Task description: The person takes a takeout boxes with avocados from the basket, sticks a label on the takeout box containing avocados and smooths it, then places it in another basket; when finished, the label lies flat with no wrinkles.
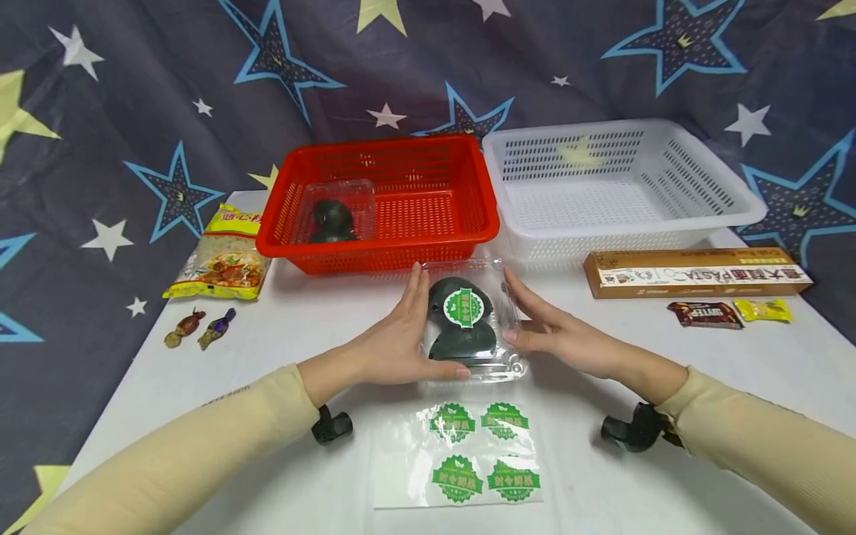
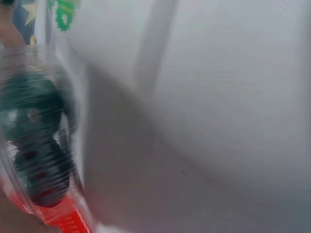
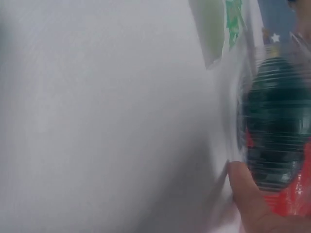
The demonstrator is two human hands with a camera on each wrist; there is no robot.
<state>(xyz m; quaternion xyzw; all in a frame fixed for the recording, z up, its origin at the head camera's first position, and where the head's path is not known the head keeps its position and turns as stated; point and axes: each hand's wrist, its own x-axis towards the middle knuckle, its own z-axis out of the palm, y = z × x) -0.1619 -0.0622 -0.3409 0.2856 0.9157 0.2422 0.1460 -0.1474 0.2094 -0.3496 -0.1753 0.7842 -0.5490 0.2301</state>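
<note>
Between my two hands is a clear plastic clamshell box [image 1: 493, 366] with dark green, smooth, rounded produce [image 1: 461, 345] inside. A round green-and-white sticker [image 1: 463, 307] lies on its lid. My left hand [image 1: 394, 334] grips the box's left side, thumb along the near edge and fingers up the side. On the opposite side my right hand [image 1: 568, 334] holds it between thumb and fingers. Both wrist views show the ribbed side of the box close up, blurred, with the dark produce [image 2: 36, 116] behind the plastic. The right thumb [image 3: 249, 194] presses near its edge.
A sticker sheet [image 1: 408, 475] lies nearest me. Behind the box stand a red basket [image 1: 381, 256], containing a similar clear box [image 1: 364, 195], and a white basket [image 1: 602, 241]. At left are a yellow food bag [image 1: 224, 256] and wrapped candies [image 1: 217, 328]; at right, a pasta box [image 1: 698, 273] and snacks [image 1: 707, 314].
</note>
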